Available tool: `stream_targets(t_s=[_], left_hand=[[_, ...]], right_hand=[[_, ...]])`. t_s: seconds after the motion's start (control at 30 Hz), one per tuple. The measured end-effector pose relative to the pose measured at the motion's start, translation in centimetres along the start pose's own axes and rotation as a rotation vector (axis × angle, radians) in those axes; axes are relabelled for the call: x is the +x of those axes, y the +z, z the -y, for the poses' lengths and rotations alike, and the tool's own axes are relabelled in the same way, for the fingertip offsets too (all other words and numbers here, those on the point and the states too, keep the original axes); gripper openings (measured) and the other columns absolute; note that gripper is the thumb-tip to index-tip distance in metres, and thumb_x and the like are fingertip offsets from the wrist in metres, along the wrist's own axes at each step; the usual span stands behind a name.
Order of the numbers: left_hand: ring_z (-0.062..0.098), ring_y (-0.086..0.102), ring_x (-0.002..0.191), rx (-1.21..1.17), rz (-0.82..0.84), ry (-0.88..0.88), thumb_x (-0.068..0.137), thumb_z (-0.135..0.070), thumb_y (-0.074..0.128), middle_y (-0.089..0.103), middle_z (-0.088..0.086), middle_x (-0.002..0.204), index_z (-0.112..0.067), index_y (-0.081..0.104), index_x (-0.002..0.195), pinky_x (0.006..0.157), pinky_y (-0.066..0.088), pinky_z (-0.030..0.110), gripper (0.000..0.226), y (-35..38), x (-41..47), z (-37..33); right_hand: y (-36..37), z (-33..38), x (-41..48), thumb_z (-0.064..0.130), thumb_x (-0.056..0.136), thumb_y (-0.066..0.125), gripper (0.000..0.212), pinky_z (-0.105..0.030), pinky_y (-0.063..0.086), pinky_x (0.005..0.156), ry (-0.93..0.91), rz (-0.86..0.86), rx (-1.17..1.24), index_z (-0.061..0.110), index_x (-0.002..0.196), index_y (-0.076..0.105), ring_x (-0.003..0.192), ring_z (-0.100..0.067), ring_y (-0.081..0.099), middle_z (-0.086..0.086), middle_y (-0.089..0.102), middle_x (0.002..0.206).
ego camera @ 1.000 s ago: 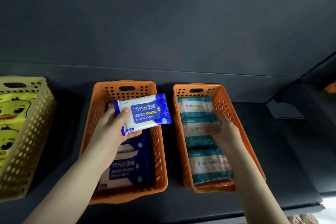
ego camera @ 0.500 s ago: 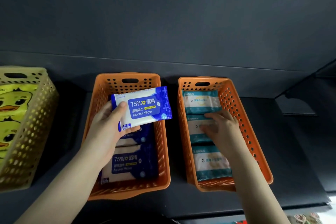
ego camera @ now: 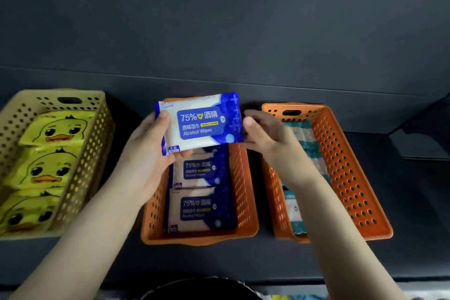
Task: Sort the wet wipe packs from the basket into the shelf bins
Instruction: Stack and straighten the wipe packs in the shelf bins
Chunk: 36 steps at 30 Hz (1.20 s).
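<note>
A blue-and-white alcohol wipe pack [ego camera: 198,122] is held above the far end of the middle orange bin [ego camera: 243,192]. My left hand [ego camera: 148,153] grips its left edge, thumb on top. My right hand [ego camera: 265,134] pinches its right edge. Two more blue alcohol packs [ego camera: 198,192] lie flat inside that bin. The right orange bin [ego camera: 341,165] holds teal-and-white packs [ego camera: 304,136], partly hidden by my right forearm. The yellow bin [ego camera: 87,153] on the left holds yellow duck-print packs [ego camera: 48,153].
All three bins stand side by side on a dark shelf [ego camera: 414,214] with a dark back wall. A dark round rim [ego camera: 202,287] shows at the bottom edge below the shelf front. A lower dark ledge sits at the far right.
My right hand left the teal packs in the right bin and moved left to take the right edge of the blue pack. The view shifted, showing more of the yellow bin.
</note>
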<state>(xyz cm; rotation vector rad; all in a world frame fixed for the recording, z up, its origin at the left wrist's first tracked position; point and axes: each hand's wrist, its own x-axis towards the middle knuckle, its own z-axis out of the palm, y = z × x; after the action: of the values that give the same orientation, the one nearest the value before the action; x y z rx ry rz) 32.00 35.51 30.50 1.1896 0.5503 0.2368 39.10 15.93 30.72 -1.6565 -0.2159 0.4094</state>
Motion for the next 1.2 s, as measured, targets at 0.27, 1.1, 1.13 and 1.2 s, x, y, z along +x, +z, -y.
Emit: stream_targets(t_s=[0.27,1.1,1.13,1.2], left_hand=[[-0.01,0.058,0.102,0.526,0.048,0.333,0.101,-0.025,0.048,0.066,-0.022,0.113,-0.037,0.06,0.116,0.088,0.044,0.009,0.023,-2.8,2.8,-0.5],[-0.016,0.06,0.093,0.373,0.116,0.021,0.103,-0.034,0.038,0.064,-0.021,0.103,-0.048,0.051,0.115,0.079,0.045,0.007,0.022,-5.6,5.5,4.8],[-0.013,0.06,0.096,0.383,0.107,0.022,0.103,-0.035,0.038,0.064,-0.02,0.105,-0.045,0.052,0.121,0.08,0.044,0.006,0.024,-5.5,5.4,4.7],[-0.003,0.058,0.105,0.427,0.096,0.032,0.103,-0.038,0.037,0.062,-0.016,0.114,-0.036,0.051,0.133,0.084,0.043,0.011,0.033,-5.4,5.4,4.6]], right_hand=[[4.5,0.2,3.1,0.015,0.087,0.069,0.021,-0.052,0.055,0.08,-0.106,-0.243,0.08,-0.003,0.094,0.062,0.083,-0.031,0.068,-0.018,0.072,0.095],[10.6,-7.9,7.5,0.032,0.089,0.067,0.04,-0.029,0.036,0.106,0.046,-0.177,-0.871,0.023,0.127,0.059,0.125,-0.02,0.046,0.001,0.048,0.137],[10.6,-7.9,7.6,0.031,0.089,0.067,0.04,-0.025,0.035,0.102,0.06,-0.169,-0.839,0.023,0.127,0.058,0.125,-0.019,0.047,0.002,0.048,0.137],[10.7,-7.8,7.7,0.029,0.089,0.067,0.04,-0.02,0.031,0.096,0.059,-0.165,-0.817,0.023,0.128,0.058,0.124,-0.017,0.047,0.003,0.047,0.138]])
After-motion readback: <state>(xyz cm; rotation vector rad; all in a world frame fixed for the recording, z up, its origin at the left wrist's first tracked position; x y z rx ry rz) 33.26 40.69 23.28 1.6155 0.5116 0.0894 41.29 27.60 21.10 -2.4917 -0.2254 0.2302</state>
